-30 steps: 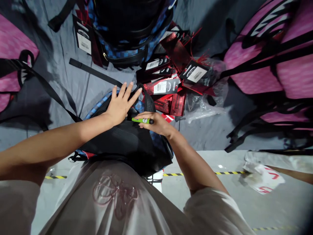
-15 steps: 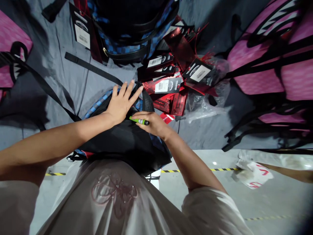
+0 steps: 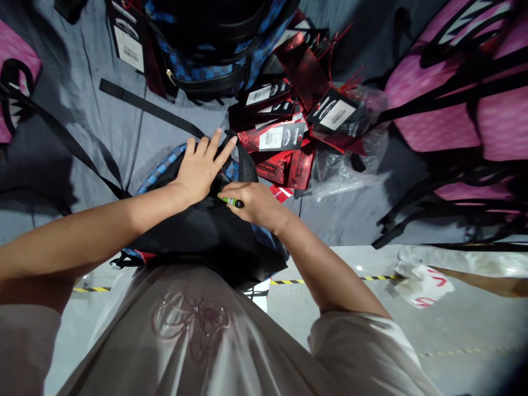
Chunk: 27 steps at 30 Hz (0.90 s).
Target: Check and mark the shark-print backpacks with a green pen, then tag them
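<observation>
A black backpack with blue checkered trim (image 3: 177, 234) lies against my body at the table's edge. My left hand (image 3: 196, 170) rests flat on its upper part, fingers spread towards a shoulder strap. Just right of it, my right hand (image 3: 256, 203) is closed around a short lime-green, pen-like stick with a black end (image 3: 231, 202). The far end of that stick is hidden by my fingers and the dark fabric, so its exact kind is unclear. A loose black webbing strap (image 3: 144, 106) runs out from the bag past my left fingertips.
Beyond the bag lies a pile of red and black hang tags (image 3: 280, 136), with a clear plastic bag (image 3: 342, 176) beside it. Another blue checkered backpack (image 3: 206, 77) stands behind. Pink backpacks (image 3: 437, 121) lie at the right, part of another (image 3: 20, 49) at the left.
My right hand has shifted slightly and turned, so less of the green stick shows. My left hand stays flat on the bag. The whole view has moved a little.
</observation>
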Each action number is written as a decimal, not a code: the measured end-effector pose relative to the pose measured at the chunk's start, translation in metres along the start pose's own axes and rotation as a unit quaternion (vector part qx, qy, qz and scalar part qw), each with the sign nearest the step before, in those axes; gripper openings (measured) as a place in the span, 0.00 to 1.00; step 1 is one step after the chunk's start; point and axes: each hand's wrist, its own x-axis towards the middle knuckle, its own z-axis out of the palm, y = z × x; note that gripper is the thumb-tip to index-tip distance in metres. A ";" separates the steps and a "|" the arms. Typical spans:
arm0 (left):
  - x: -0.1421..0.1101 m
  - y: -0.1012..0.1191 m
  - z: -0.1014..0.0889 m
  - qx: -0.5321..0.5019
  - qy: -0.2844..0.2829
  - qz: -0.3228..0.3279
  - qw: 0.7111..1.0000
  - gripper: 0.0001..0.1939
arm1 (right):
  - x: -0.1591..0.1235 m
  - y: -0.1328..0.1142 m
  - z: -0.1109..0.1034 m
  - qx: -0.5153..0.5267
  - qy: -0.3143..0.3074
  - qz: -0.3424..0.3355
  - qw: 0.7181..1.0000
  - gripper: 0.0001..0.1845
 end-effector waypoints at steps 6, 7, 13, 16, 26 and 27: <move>0.002 0.000 -0.001 0.026 -0.011 -0.008 1.000 0.49 | -0.006 0.000 -0.002 0.029 0.008 0.050 0.998 0.18; 0.002 0.000 -0.001 0.046 -0.010 -0.006 0.999 0.50 | -0.010 0.006 -0.001 0.060 0.010 0.063 0.996 0.17; 0.002 -0.004 0.004 0.124 0.002 0.013 0.992 0.52 | -0.032 0.040 0.010 0.292 0.062 0.072 0.952 0.17; 0.003 -0.006 0.006 0.132 0.012 0.018 0.991 0.53 | -0.029 0.039 0.014 0.297 0.064 0.061 0.951 0.17; 0.004 -0.003 0.003 0.103 0.001 0.006 0.995 0.49 | -0.012 0.008 0.013 0.109 0.062 0.038 0.991 0.19; 0.005 -0.003 0.003 0.102 0.003 0.005 0.995 0.49 | -0.011 0.007 0.013 0.109 0.063 0.039 0.991 0.18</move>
